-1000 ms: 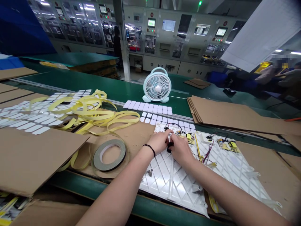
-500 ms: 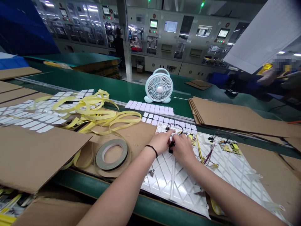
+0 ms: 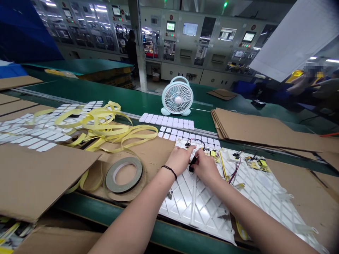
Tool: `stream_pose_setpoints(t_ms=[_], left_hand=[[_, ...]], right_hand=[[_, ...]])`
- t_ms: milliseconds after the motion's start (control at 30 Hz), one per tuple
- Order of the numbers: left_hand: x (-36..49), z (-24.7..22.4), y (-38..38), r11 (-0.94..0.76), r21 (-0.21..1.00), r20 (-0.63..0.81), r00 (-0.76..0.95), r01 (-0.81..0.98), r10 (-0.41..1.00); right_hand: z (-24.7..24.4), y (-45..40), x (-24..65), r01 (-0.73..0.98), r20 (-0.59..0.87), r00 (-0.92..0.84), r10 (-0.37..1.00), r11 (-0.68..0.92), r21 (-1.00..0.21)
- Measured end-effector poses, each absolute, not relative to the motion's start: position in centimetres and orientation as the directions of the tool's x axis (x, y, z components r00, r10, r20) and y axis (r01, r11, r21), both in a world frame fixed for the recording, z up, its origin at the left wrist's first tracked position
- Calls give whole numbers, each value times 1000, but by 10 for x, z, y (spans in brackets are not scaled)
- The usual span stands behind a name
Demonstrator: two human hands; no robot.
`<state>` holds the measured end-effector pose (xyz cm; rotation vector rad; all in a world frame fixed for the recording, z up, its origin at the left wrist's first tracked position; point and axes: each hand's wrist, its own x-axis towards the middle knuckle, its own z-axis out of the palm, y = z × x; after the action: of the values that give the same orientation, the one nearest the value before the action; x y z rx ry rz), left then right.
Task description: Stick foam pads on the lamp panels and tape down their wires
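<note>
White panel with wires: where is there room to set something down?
Bare cardboard lies between the tape roll and the panel; the panel's near part is bare too. Crowded: by the left hand and right hand, and circuit boards.

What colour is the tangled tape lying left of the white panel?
The tangled tape strips are pale yellow, shown best in the head view.

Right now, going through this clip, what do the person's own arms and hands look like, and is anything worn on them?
The left hand and right hand are bare, with no gloves, and no sleeves show on the forearms. A thin black band circles the left wrist.
</note>
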<state>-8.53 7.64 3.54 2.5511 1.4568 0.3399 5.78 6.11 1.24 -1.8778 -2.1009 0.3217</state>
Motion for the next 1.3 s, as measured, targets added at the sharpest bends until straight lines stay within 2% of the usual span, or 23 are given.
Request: stream_pose_setpoints(t_ms=[233,533,700,967,1133,1300], left_hand=[[-85,45,51,-546,196,-63,566,814,822],[-80,28,39,-544,70,23,544,836,839],[-80,23,42,-605,20,110,600,796,792],[-80,25,43,-641,27,70,639,767,766],[-72,29,42,-628,-1,60,627,779,777],[-63,28,38,-600,-27,86,599,800,796]], right_hand=[[15,67,59,908,65,-108,992,125,-400],[10,74,65,889,25,-120,992,118,-442],[12,71,68,865,16,-164,986,151,-478],[15,66,68,844,31,-251,967,235,-481],[10,65,77,771,2,-292,956,236,-592],[25,62,98,651,109,-155,982,184,-736]])
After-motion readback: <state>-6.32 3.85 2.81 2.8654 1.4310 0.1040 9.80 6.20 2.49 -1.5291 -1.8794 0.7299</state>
